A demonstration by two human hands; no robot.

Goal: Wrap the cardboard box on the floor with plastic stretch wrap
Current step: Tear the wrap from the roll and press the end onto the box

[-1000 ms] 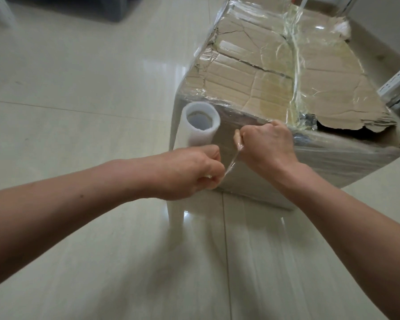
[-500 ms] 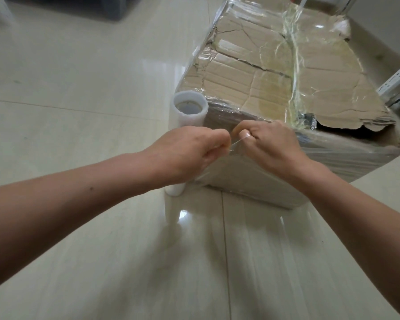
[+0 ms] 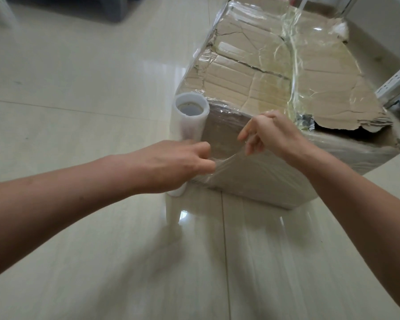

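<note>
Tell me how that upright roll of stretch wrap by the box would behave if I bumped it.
The roll stands tall and narrow on end on the glossy floor, so it would probably tip easily, then roll away. Its hollow core suggests it is fairly light.

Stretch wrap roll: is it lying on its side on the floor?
No, the stretch wrap roll stands upright on the floor beside the near left corner of the cardboard box, its open core facing up.
</note>
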